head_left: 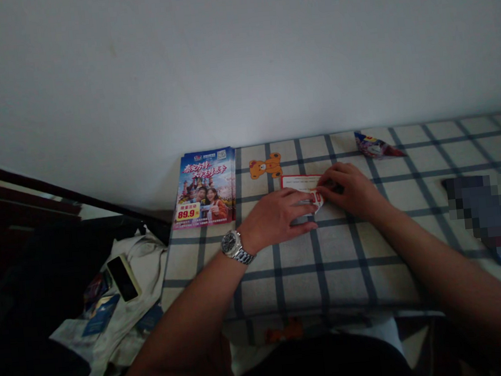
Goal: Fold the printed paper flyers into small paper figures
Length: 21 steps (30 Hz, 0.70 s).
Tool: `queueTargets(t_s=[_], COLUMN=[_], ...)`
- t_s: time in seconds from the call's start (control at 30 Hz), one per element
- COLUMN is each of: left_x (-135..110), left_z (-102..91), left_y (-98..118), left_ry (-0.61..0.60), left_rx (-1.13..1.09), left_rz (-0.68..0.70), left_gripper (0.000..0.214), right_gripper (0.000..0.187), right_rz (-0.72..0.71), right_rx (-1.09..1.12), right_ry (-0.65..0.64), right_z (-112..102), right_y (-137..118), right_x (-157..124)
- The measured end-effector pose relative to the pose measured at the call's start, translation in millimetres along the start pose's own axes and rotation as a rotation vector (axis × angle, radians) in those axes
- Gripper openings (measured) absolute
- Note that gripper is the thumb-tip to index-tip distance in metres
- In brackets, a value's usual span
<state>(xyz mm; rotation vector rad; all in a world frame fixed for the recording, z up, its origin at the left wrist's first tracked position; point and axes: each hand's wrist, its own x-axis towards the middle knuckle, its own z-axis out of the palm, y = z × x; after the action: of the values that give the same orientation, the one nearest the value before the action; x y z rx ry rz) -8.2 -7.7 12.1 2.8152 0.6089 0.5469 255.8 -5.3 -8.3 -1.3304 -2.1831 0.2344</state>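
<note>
A white sheet of paper with a red border (299,181) lies on the checked tablecloth in front of me, partly covered by both hands. Its right side looks folded over at a slant. My left hand (280,216), with a metal watch on the wrist, rests on the sheet with its fingers stretched out and apart. At the sheet's right edge, the thumb and fingers of my right hand (343,185) are pinched together on the paper. A stack of colourful printed flyers (204,186) lies to the left of my hands.
A pointed, folded printed paper (378,146) sits near the wall at the back right. On the right lies a dark, blurred-out object (487,209). Left of the table, a phone (124,278) rests on light cloth (144,251). The wall borders the table's back edge.
</note>
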Motion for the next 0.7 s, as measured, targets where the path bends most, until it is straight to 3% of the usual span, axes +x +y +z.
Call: queueTargets(t_s=[0.37, 0.57, 0.7], left_x=[0, -1, -2], left_z=[0.8, -3.2, -3.9], left_y=[0, -5, -9], left_ry=[-0.02, -0.03, -0.036], left_rx=[-0.013, -0.016, -0.017], left_rz=[-0.022, -0.069, -0.061], left_gripper=[0.039, 0.041, 0.041], right_gripper=[0.01, 0.014, 0.018], right_rz=[-0.036, -0.158, -0.256], right_rx=[-0.036, -0.018, 0.001], right_ry=[0.007, 0.059, 0.013], right_z=[2, -5, -9], right_y=[2, 1, -2], right_x=[0, 1, 0])
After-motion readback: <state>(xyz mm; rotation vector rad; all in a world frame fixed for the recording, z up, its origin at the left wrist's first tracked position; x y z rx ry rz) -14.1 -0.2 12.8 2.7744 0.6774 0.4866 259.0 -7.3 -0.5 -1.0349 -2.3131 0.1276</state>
